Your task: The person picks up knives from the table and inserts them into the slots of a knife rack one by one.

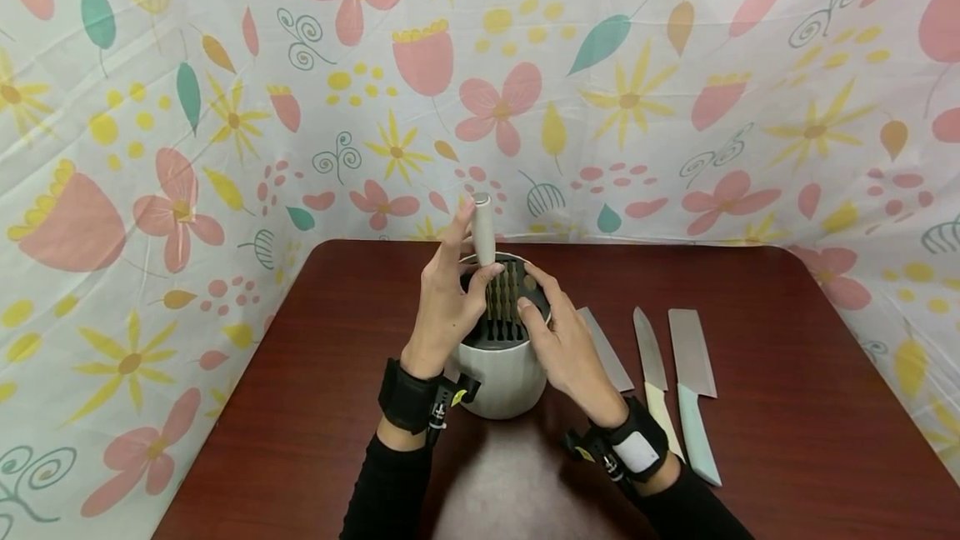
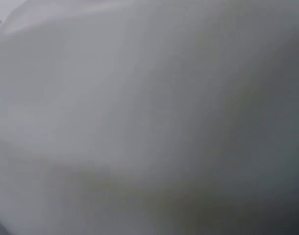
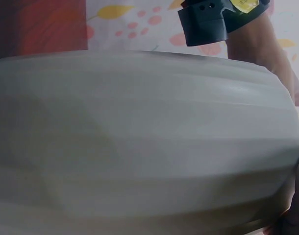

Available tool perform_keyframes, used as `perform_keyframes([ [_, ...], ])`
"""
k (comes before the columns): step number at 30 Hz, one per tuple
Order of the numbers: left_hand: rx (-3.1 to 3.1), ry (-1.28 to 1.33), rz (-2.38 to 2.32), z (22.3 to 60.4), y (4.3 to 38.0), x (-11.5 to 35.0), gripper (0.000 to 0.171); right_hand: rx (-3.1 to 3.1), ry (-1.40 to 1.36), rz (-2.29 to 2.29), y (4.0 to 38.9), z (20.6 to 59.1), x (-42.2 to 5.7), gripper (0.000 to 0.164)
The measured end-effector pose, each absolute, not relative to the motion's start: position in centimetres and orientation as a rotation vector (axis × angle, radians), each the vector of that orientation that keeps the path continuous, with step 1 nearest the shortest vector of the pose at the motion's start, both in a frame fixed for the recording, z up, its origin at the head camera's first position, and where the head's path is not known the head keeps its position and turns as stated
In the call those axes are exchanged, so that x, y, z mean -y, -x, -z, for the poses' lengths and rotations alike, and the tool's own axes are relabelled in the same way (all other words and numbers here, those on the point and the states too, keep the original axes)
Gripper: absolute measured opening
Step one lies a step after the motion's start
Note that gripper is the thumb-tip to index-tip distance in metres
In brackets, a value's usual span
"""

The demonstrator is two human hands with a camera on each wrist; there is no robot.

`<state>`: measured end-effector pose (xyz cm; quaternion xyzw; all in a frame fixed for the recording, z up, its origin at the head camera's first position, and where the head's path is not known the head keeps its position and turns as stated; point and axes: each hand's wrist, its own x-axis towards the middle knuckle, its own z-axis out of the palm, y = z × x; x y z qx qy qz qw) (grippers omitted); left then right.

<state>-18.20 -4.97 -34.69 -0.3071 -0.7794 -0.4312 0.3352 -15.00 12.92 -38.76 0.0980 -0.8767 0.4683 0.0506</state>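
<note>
A round, ribbed, pale knife block (image 1: 501, 382) with a dark slotted top stands on the table, and its ribbed side (image 3: 139, 117) fills much of the right wrist view. From its top rises an upright white handle (image 1: 483, 232); whatever lies below the handle is hidden. My left hand (image 1: 448, 302) holds this handle, thumb near its base and index finger along its left side. Over the block's right rim, my right hand (image 1: 558, 332) grips the edge with thumb and fingers on the top. Only a blurred pale surface (image 2: 139, 98) shows in the left wrist view.
To the right lie a cream-handled knife (image 1: 651, 357) and a cleaver (image 1: 692, 357) with a pale blue handle. Another broad blade (image 1: 606, 352) is partly covered by my right hand. A flower-printed cloth (image 1: 630, 107) hangs behind the brown table (image 1: 337, 315).
</note>
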Motion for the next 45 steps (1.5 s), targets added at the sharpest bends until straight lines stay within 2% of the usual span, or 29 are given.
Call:
perform_keyframes([
  [7, 2.036, 0.773, 1.073, 35.03, 18.48, 4.94, 0.091, 2.668, -0.299, -1.418, 14.98, 38.68, -12.9, 0.052],
  [22, 2.102, 0.763, 1.057, 35.34, 18.44, 4.92, 0.08, 2.676, -0.301, -1.428, 14.75, 38.68, -13.04, 0.052],
  [31, 2.172, 0.729, 1.052, 35.15, 18.43, 5.13, 0.079, 2.677, -0.316, -1.432, 14.8, 38.61, -12.85, 0.052],
  [45, 2.261, 0.685, 1.116, 34.73, 18.78, 5.17, 0.091, 2.686, -0.32, -1.423, 14.9, 38.5, -12.87, 0.053],
])
